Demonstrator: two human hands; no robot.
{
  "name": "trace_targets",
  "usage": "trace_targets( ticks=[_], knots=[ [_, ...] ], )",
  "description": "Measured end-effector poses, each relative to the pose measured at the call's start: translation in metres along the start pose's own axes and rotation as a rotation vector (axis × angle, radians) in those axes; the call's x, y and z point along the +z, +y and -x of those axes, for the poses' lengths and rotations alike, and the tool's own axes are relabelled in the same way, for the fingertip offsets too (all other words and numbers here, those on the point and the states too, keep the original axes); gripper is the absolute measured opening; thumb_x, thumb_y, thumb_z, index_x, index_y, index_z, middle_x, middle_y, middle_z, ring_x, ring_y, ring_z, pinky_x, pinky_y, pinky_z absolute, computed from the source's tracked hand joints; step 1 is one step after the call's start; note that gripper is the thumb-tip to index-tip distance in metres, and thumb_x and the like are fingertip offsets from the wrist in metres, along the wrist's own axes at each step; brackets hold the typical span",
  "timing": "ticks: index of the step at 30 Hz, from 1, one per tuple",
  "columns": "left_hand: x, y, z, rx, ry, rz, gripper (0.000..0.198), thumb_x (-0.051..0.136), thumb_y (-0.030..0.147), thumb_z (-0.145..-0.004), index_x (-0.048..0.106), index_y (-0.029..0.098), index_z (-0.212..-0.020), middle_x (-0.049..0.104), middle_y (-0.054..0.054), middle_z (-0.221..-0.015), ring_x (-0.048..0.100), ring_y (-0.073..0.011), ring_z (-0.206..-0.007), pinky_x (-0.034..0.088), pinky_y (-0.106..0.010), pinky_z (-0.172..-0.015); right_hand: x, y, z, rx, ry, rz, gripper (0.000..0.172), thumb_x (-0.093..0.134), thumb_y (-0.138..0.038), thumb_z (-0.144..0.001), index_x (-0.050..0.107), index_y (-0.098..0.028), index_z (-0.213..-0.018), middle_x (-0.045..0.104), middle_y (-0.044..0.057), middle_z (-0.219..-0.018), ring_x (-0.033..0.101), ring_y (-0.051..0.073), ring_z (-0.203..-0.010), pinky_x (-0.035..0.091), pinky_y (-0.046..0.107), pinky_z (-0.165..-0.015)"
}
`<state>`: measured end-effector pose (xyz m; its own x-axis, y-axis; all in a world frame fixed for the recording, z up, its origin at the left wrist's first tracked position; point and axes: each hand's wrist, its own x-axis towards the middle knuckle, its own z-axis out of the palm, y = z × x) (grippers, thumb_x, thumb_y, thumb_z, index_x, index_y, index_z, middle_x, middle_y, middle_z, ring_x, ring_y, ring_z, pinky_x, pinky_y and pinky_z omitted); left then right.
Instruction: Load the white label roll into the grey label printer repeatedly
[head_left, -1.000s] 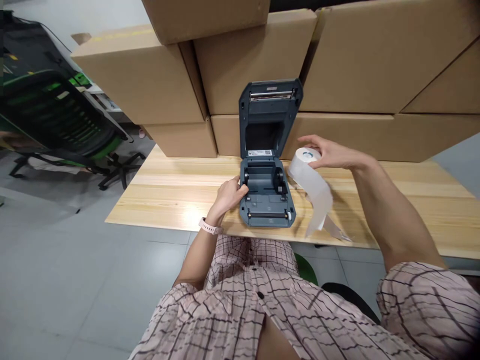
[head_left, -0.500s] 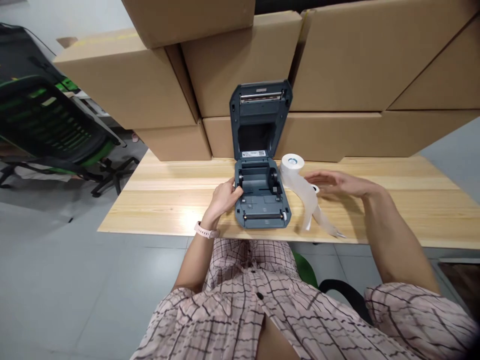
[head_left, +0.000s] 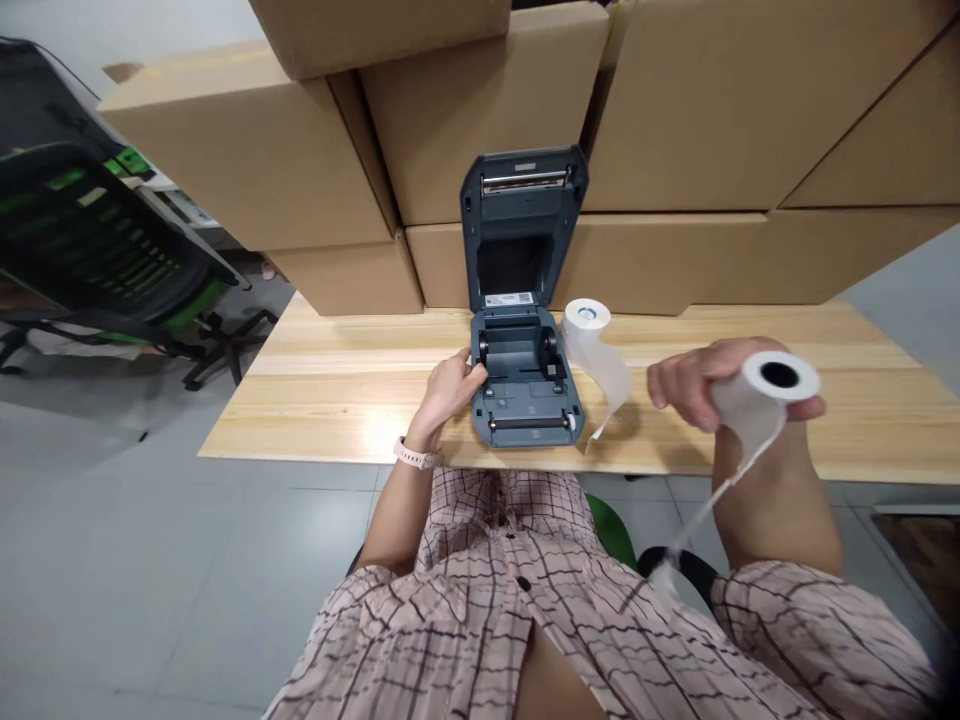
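A dark grey label printer (head_left: pixel 523 375) sits on the wooden table (head_left: pixel 322 400) with its lid swung up and its paper bay empty. My left hand (head_left: pixel 450 385) rests curled against the printer's left side. Right of the printer a white paper roll (head_left: pixel 586 322) stands on end, its loose strip trailing toward the table's front edge. My right hand (head_left: pixel 701 385) is raised above the table to the right, fingers wrapped round a second white paper roll (head_left: pixel 765 393). A thin strip of that roll's paper hangs down toward my lap.
Large cardboard boxes (head_left: pixel 675 140) are stacked along the table's back edge, right behind the printer. A black and green office chair (head_left: pixel 105 250) stands on the grey floor at the left. The table's front edge is close to my body.
My right hand let go of the first roll, which now stands beside the printer, then picked up a second roll and lifted it to the right. My left hand stayed on the printer.
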<state>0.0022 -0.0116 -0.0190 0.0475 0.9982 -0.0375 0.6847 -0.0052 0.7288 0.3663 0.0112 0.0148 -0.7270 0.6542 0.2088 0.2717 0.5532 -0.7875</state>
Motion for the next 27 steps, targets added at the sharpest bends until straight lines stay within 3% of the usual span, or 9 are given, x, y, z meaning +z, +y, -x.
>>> trace_targets(
  ticks=[2, 5, 7, 9, 12, 15, 18, 21, 27],
  knots=[
    [0.001, 0.0, 0.0, -0.011, 0.005, -0.001, 0.038, 0.048, 0.031, -0.091, 0.073, 0.016, -0.115, 0.08, -0.009, -0.092, 0.07, -0.0251, -0.085, 0.045, -0.031, -0.074, 0.014, -0.031, -0.027, -0.094, -0.112, -0.077, 0.073, 0.053, -0.084, -0.091, 0.065, -0.04, -0.149, 0.079, 0.008, -0.093, 0.073, 0.029, -0.079, 0.057, 0.051, -0.082],
    [0.002, -0.002, -0.001, -0.006, 0.0, 0.001, 0.043, 0.048, 0.032, -0.092, 0.073, 0.015, -0.123, 0.08, -0.009, -0.09, 0.07, -0.0253, -0.081, 0.046, -0.032, -0.073, 0.046, -0.053, -0.074, -0.048, -0.068, 0.222, 0.053, 0.057, -0.058, -0.104, 0.064, -0.035, -0.152, 0.074, 0.009, -0.14, 0.069, 0.031, -0.12, 0.052, 0.051, -0.107],
    [0.003, -0.002, -0.001, -0.001, 0.003, -0.009, 0.045, 0.049, 0.033, -0.093, 0.073, 0.015, -0.126, 0.081, -0.01, -0.091, 0.07, -0.0261, -0.082, 0.046, -0.032, -0.073, 0.064, -0.047, -0.098, -0.019, -0.06, 0.374, 0.05, 0.05, -0.054, -0.108, 0.065, -0.032, -0.15, 0.073, 0.01, -0.142, 0.066, 0.033, -0.125, 0.051, 0.054, -0.109],
    [0.003, -0.003, -0.002, -0.003, 0.006, -0.029, 0.044, 0.049, 0.032, -0.093, 0.073, 0.015, -0.126, 0.081, -0.01, -0.09, 0.07, -0.0269, -0.084, 0.046, -0.032, -0.074, 0.076, -0.032, -0.11, -0.003, -0.106, 0.482, 0.05, 0.045, -0.051, -0.109, 0.065, -0.03, -0.149, 0.076, 0.012, -0.13, 0.068, 0.033, -0.116, 0.055, 0.053, -0.102],
    [0.003, -0.003, -0.002, -0.01, 0.007, -0.042, 0.042, 0.049, 0.03, -0.093, 0.074, 0.015, -0.124, 0.08, -0.009, -0.087, 0.069, -0.0269, -0.084, 0.045, -0.032, -0.074, 0.081, -0.014, -0.111, -0.01, -0.195, 0.555, 0.053, 0.042, -0.05, -0.11, 0.061, -0.027, -0.153, 0.077, 0.013, -0.12, 0.068, 0.031, -0.107, 0.058, 0.051, -0.097],
    [0.003, -0.004, -0.002, 0.003, 0.013, -0.013, 0.041, 0.049, 0.032, -0.093, 0.074, 0.016, -0.121, 0.079, -0.008, -0.086, 0.068, -0.0259, -0.082, 0.044, -0.032, -0.072, 0.082, -0.009, -0.101, -0.002, -0.23, 0.488, 0.059, 0.042, -0.051, -0.11, 0.05, -0.027, -0.164, 0.07, 0.015, -0.145, 0.066, 0.035, -0.128, 0.056, 0.056, -0.107],
    [0.003, -0.004, -0.001, 0.011, 0.014, 0.017, 0.042, 0.049, 0.034, -0.093, 0.073, 0.016, -0.122, 0.077, -0.007, -0.083, 0.066, -0.0243, -0.079, 0.043, -0.031, -0.07, 0.087, -0.011, -0.088, 0.028, -0.198, 0.418, 0.07, 0.047, -0.055, -0.109, 0.031, -0.031, -0.173, 0.036, 0.011, -0.178, 0.043, 0.036, -0.16, 0.041, 0.061, -0.128],
    [0.004, -0.004, 0.0, 0.001, 0.014, 0.027, 0.043, 0.049, 0.037, -0.094, 0.073, 0.016, -0.123, 0.074, -0.005, -0.078, 0.063, -0.0228, -0.074, 0.041, -0.03, -0.068, 0.093, -0.014, -0.077, 0.03, -0.153, 0.406, 0.078, 0.051, -0.055, -0.109, 0.018, -0.034, -0.177, 0.011, 0.007, -0.185, 0.022, 0.033, -0.17, 0.03, 0.059, -0.136],
    [0.005, -0.004, 0.001, 0.006, 0.024, 0.076, 0.043, 0.049, 0.034, -0.091, 0.073, 0.016, -0.122, 0.073, -0.004, -0.079, 0.059, -0.0206, -0.07, 0.039, -0.029, -0.066, 0.101, -0.015, -0.069, -0.074, -0.089, 0.509, 0.08, 0.055, -0.049, -0.109, 0.015, -0.035, -0.177, 0.008, 0.005, -0.184, 0.009, 0.029, -0.171, 0.021, 0.06, -0.139]
  ],
)
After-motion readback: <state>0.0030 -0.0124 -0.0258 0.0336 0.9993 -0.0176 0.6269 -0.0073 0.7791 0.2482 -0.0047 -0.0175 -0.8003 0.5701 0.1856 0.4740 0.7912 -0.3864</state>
